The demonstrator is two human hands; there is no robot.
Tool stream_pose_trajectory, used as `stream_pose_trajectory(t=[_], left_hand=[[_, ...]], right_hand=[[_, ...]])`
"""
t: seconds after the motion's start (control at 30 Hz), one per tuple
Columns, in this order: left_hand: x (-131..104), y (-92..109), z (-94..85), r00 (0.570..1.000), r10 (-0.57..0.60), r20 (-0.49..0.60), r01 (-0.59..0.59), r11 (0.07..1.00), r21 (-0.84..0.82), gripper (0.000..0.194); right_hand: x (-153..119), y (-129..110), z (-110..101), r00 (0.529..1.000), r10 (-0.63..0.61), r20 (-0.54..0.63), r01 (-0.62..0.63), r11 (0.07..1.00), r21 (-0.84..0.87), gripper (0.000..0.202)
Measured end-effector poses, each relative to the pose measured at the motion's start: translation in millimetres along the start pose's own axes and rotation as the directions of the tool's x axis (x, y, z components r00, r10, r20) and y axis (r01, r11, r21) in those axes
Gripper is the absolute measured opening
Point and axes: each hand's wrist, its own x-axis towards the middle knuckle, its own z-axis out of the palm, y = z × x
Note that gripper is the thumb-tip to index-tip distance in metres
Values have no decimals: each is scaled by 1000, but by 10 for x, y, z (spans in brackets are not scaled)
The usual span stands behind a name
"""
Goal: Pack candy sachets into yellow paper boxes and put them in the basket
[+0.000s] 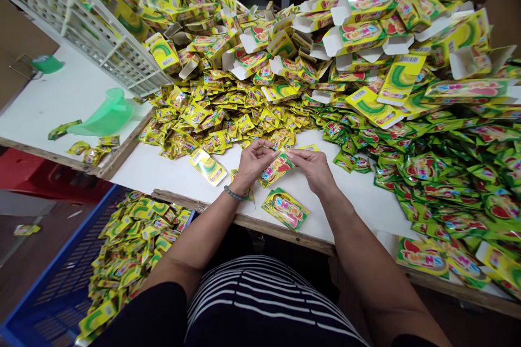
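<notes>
Between my two hands is a small yellow-green candy box (277, 169) with colourful lettering, held over the white table near its front edge. My left hand (256, 160) pinches its left end, and my right hand (310, 167) grips the upper right end. Just below them another candy box (286, 209) lies flat on the table. A yellow box (208, 167) rests to the left of my left hand. Behind my hands spreads a heap of small yellow candy packets (228, 119); green candy packets (427, 168) are piled to the right.
Open-ended boxes (362, 27) are stacked high at the back. A white plastic crate (97, 27) leans at the left, near a green scoop (108, 115). Below the table edge, a blue basket (49, 293) holds many boxes. More boxes (423, 256) lie at the front right.
</notes>
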Motion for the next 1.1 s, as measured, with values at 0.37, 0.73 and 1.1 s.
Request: stream_pose_trajectory(t=[0.37,0.73,1.1], left_hand=[[3,-17,12,999,48,-25,-48,999,-1,44],[1,-33,-7,997,61,-37,-59,998,37,46],[-20,65,17,1000,-10,-19,10,1000,-8,50]], right_hand=[[-48,37,-40,993,-79,-86,69,992,-110,32],[-116,-7,24,972,-236,-3,231,953,-196,24],[-181,-107,156,887,-457,68,444,802,-399,26]])
